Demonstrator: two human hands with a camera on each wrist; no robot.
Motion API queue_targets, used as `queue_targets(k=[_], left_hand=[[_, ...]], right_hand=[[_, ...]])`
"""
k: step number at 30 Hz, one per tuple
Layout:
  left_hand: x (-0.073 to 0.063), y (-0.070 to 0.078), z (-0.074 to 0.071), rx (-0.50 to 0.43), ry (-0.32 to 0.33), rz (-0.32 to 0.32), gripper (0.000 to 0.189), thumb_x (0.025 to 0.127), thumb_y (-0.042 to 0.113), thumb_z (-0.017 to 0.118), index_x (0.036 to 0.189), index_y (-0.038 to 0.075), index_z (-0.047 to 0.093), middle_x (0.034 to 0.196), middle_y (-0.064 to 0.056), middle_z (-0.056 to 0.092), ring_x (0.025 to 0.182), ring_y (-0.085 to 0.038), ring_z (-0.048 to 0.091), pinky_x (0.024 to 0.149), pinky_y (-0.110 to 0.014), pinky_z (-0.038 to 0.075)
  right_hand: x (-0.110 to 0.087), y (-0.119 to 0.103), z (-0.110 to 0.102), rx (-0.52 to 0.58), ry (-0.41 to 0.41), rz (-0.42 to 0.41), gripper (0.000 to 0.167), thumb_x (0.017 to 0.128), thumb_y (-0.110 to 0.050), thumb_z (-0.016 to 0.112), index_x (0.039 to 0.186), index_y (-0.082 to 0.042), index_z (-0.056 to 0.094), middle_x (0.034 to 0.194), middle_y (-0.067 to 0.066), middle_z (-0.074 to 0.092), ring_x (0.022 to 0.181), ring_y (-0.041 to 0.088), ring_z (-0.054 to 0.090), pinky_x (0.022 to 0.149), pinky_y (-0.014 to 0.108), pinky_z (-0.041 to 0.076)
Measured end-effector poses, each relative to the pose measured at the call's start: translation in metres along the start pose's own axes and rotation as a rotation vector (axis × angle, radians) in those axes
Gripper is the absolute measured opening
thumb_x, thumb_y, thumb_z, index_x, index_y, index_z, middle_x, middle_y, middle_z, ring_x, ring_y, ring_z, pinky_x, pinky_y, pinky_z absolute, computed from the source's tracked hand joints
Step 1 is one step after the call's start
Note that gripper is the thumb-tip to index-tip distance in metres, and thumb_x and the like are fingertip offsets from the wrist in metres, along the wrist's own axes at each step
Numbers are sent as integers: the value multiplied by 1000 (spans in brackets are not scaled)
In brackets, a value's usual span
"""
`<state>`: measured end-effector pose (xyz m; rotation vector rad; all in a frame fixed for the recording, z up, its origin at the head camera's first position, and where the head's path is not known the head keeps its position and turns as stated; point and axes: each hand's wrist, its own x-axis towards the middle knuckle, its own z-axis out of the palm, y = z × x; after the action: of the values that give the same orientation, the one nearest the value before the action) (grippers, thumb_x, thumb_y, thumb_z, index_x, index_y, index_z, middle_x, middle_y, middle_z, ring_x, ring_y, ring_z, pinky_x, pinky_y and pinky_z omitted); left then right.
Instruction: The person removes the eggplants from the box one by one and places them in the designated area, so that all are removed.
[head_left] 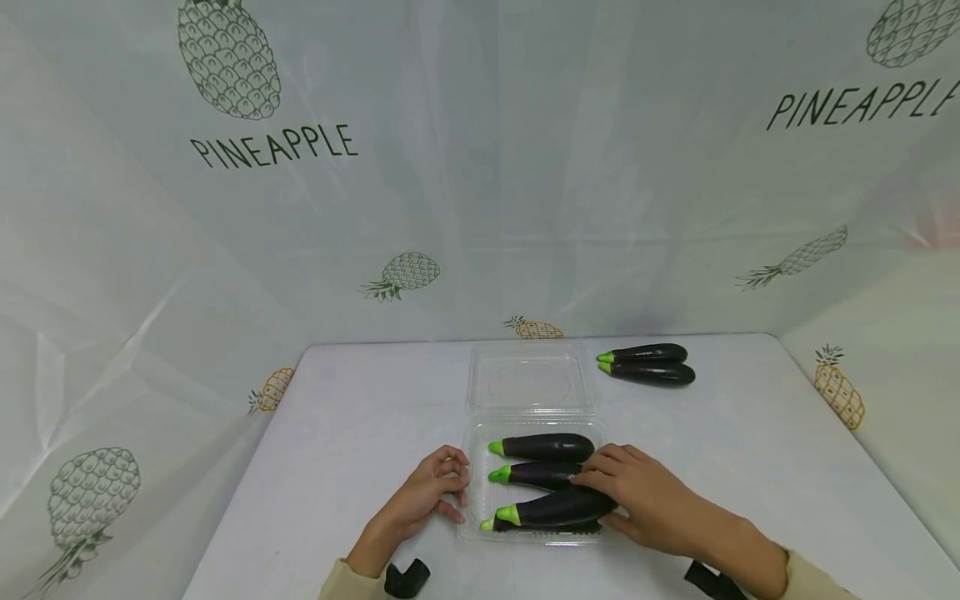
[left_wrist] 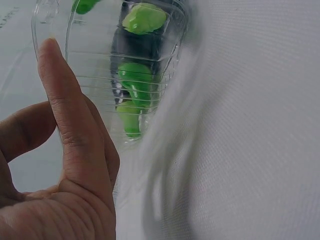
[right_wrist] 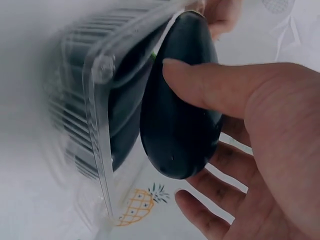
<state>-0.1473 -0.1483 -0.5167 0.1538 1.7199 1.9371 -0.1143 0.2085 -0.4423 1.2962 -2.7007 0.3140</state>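
While gripping an eggplant [head_left: 566,506] over the clear box [head_left: 483,502] with curled right hand [head_left: 637,493], just resting loosely bent left hand [head_left: 431,492] by the box's left edge, probably packing, so next needing gentle lowering.

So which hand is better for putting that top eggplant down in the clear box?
Probably the right hand: it holds that top eggplant over the clear box. The left hand is by the box's left edge, with no eggplant in its grip.
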Motion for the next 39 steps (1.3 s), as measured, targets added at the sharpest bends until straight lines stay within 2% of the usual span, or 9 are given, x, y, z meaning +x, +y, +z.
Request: queue_targets(k=[8, 16, 31, 39], left_hand=[[1, -1, 0, 0, 4, -2, 22, 102, 0, 57, 121, -2, 45, 89, -1, 54, 73, -13, 58, 55, -26, 62], [1, 0, 0, -1, 12, -9, 22, 101, -2, 57, 120, 0, 46, 91, -1, 54, 73, -14, 58, 55, -27, 62], [2, 1, -1, -9, 4, -5, 22, 102, 0, 58, 120, 1, 46, 92, -1, 54, 74, -14, 58, 55, -27, 62], [0, 1, -1, -8, 5, -15, 24, 102, 1, 59, 122, 0, 45, 92, -1, 54, 74, -14, 58, 56, -27, 62]], right_hand=[[0, 11, -9, -48, 72, 80, 54, 72, -12, 97, 121, -18, 74, 116, -6, 68, 112, 23, 62, 97, 50, 58], [-6, 30, -14, -103, 213, 97, 61, 63, -8, 101, 118, -15, 76, 112, -5, 70, 109, 23, 64, 92, 50, 59], [-22, 70, -22, -138, 293, 218, 64, 58, 3, 100, 116, -11, 76, 114, 7, 72, 110, 35, 64, 88, 61, 59], [-34, 94, -20, -128, 336, 241, 66, 56, 6, 99, 117, -6, 75, 115, 14, 72, 106, 39, 65, 82, 62, 57]])
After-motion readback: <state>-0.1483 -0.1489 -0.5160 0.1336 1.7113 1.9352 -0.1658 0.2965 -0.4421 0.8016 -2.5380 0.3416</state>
